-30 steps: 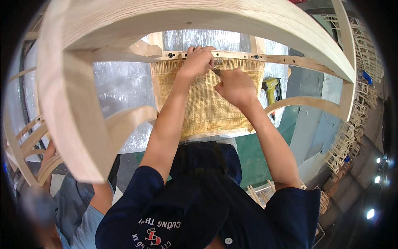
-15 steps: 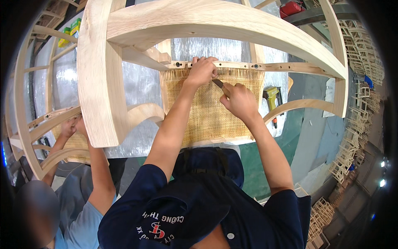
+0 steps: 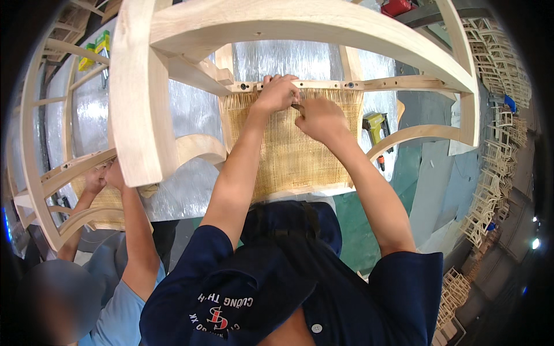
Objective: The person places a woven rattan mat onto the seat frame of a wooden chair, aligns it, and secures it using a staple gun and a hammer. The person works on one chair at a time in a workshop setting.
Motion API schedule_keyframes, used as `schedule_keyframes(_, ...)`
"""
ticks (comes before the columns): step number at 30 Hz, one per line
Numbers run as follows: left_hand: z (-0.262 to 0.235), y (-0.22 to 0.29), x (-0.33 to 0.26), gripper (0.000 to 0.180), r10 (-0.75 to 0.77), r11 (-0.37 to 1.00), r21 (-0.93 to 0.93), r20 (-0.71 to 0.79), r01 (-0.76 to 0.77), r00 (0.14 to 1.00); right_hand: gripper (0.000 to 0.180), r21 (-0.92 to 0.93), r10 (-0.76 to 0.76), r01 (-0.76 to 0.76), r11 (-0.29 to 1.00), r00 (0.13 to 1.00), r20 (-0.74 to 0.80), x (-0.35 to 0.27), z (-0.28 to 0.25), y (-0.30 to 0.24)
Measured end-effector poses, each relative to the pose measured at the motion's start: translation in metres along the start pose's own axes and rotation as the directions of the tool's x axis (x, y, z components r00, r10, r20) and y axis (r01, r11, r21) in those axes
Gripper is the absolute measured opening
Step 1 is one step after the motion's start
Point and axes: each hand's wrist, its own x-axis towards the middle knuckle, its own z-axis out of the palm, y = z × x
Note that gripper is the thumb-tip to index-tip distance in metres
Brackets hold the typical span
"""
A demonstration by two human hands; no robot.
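Observation:
A wooden chair frame (image 3: pixel 141 98) stands over the work surface in front of me, with a panel of woven cane webbing (image 3: pixel 300 158) on it. Loose strand ends fringe the webbing's far edge, along a pale rail (image 3: pixel 329 85) with drilled holes. My left hand (image 3: pixel 278 93) lies across this rail, its fingers curled over the far side. Close beside it my right hand (image 3: pixel 323 118) is closed round a flat dark-bladed tool (image 3: pixel 297 106), mostly hidden now; its wooden handle shows in the earlier picture. The blade's end is at the webbing's edge by my left thumb.
To the right of the webbing lies a yellow-green nail gun (image 3: pixel 376 128). Plastic film (image 3: pixel 288 60) covers the table. At left, a co-worker's hands (image 3: pixel 104 176) are at another chair frame (image 3: pixel 34 127). Stacked wooden frames (image 3: pixel 501 150) line the far right.
My right hand has moved up and left, closer to my left hand, and is slightly blurred. Less of the tool shows. The whole view has shifted a little.

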Motion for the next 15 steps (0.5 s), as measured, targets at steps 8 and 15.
schedule_keyframes(8, 0.000, 0.008, -0.002, 0.014, -0.038, 0.995, 0.093, -0.013, 0.039, 0.999, 0.029, -0.062, -0.061, 0.035, 0.997, 0.873, -0.484, -0.061, 0.050, 0.033)
schedule_keyframes(15, -0.003, 0.015, -0.006, 0.022, -0.071, 0.987, 0.147, 0.009, 0.069, 0.997, 0.027, -0.031, -0.035, 0.023, 0.999, 0.880, -0.474, -0.053, 0.053, 0.031)
